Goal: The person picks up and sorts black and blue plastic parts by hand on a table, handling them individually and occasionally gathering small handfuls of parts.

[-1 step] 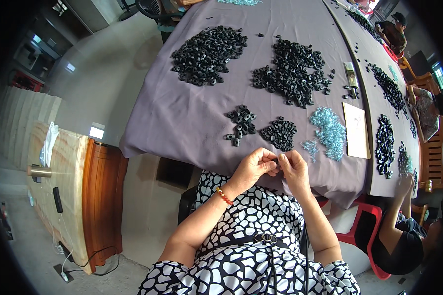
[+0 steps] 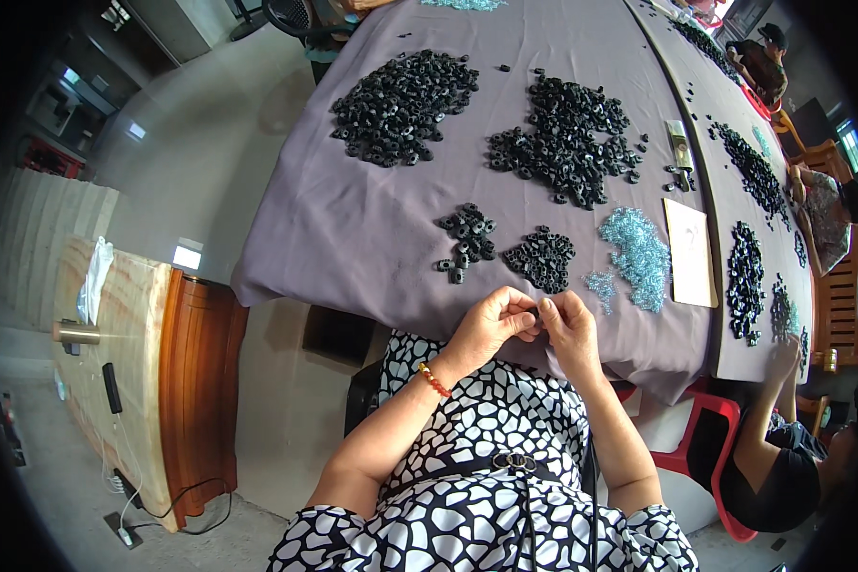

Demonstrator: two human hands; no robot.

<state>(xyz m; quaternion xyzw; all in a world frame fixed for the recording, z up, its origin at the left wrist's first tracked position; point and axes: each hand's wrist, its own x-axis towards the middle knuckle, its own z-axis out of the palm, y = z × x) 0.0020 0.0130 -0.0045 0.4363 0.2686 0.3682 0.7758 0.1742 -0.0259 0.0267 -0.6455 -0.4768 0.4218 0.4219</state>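
My left hand [image 2: 494, 329] and my right hand [image 2: 572, 334] meet at the table's near edge, their thumbs and fingers pinched together. Something small and dark shows between the fingertips, but the fingers hide most of it. Just beyond them lies a small pile of black plastic parts [image 2: 540, 259], each with a hole. A looser group of the same black parts [image 2: 468, 236] sits to its left. To the right of my hands is a pile of small clear-blue pieces [image 2: 638, 257], with a smaller clear-blue cluster [image 2: 601, 289] beside it.
Two larger heaps of black parts, a left heap [image 2: 405, 107] and a right heap [image 2: 572, 138], lie farther back on the grey tablecloth [image 2: 353, 224]. A pale card [image 2: 691, 253] and a tube [image 2: 679, 145] lie at right. Other people work there, one near a red chair [image 2: 700, 429].
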